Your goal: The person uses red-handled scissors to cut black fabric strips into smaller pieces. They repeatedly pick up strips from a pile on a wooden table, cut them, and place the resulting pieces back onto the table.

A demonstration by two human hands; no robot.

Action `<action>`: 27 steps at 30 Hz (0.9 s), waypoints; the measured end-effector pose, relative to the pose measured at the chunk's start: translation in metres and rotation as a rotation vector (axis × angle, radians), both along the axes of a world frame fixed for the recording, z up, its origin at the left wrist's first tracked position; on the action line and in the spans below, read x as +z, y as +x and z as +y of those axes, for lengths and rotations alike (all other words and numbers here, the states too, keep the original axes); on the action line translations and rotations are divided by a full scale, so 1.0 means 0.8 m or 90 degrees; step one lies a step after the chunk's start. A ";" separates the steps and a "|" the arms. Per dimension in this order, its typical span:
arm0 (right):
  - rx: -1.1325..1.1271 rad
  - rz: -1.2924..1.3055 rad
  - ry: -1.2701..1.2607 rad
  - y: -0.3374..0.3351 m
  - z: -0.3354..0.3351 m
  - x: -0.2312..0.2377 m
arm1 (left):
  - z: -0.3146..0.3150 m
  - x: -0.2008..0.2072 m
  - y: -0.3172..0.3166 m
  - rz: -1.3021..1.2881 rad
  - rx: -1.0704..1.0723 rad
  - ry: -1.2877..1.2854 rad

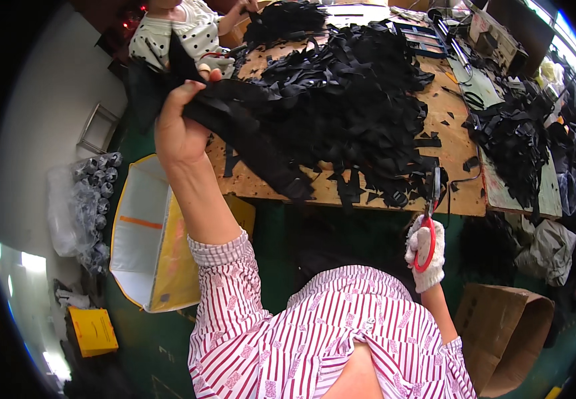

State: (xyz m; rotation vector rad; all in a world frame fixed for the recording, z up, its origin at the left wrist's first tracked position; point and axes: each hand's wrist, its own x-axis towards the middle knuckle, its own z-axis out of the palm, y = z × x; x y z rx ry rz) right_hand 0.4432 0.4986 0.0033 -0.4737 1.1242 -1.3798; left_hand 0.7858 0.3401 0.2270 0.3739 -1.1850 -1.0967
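Note:
Raised at the far left, my bare left hand (183,133) is closed around black fabric strips (238,123). One long strip hangs from it across the near left part of the table, and other ends stick up past the fingers. My right hand (438,249), in a white knit glove, grips scissors with red handles (423,267) by the table's front edge. Their dark blades point away from me and look closed. Between my hands a big tangled heap of black strips (348,100) covers much of the wooden table (457,149).
Across the table a person in a dotted top (188,26) handles black strips. Another black heap (517,136) lies at right, near dark-handled scissors (473,100). A yellow-edged bin (138,233) stands at left, a cardboard box (494,332) on the floor at right.

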 end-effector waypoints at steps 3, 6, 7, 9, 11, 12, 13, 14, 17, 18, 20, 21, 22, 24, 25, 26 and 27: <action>0.002 0.020 -0.019 0.000 0.009 0.000 | 0.005 -0.017 -0.013 -0.165 0.268 -0.005; 0.029 0.032 -0.020 -0.001 0.015 0.002 | -0.007 -0.007 0.006 -0.245 0.239 -0.072; 0.020 0.035 -0.027 -0.003 0.017 0.002 | -0.007 0.007 0.003 -0.212 0.197 -0.114; 0.001 0.037 -0.045 -0.007 0.024 0.003 | -0.002 0.039 0.004 -0.173 0.195 -0.154; 0.000 0.024 -0.048 -0.007 0.027 0.002 | -0.021 0.048 0.028 -0.128 0.213 -0.099; -0.001 0.019 -0.048 -0.006 0.028 0.002 | -0.038 0.039 0.043 -0.155 0.262 -0.053; -0.010 -0.018 -0.047 -0.006 0.030 0.005 | -0.040 0.033 0.037 -0.314 0.416 -0.073; 0.022 -0.001 -0.042 -0.005 0.031 0.004 | -0.059 0.021 0.055 -0.390 0.423 -0.121; 0.003 0.043 -0.019 -0.005 0.029 0.009 | -0.060 0.033 0.061 -0.331 0.426 -0.194; -0.004 0.044 -0.029 -0.005 0.031 0.005 | -0.062 0.045 0.072 -0.266 0.429 -0.241; -0.007 0.049 -0.049 -0.008 0.034 -0.004 | -0.062 0.059 0.083 -0.127 0.340 -0.156; -0.012 0.044 -0.044 -0.006 0.030 -0.004 | -0.069 0.073 0.087 -0.198 0.419 -0.190; -0.008 0.056 -0.053 -0.005 0.030 -0.004 | -0.067 0.065 0.089 -0.163 0.424 -0.169; -0.005 0.081 -0.064 -0.003 0.035 -0.008 | -0.061 0.050 0.094 -0.114 0.354 -0.176; -0.010 0.093 -0.063 -0.002 0.034 -0.009 | -0.055 0.048 0.093 -0.075 0.316 -0.123; -0.010 0.078 -0.054 0.003 0.031 -0.010 | -0.061 0.046 0.097 -0.096 0.327 -0.118; -0.002 0.067 -0.040 0.004 0.032 -0.009 | -0.065 0.041 0.106 -0.114 0.345 -0.107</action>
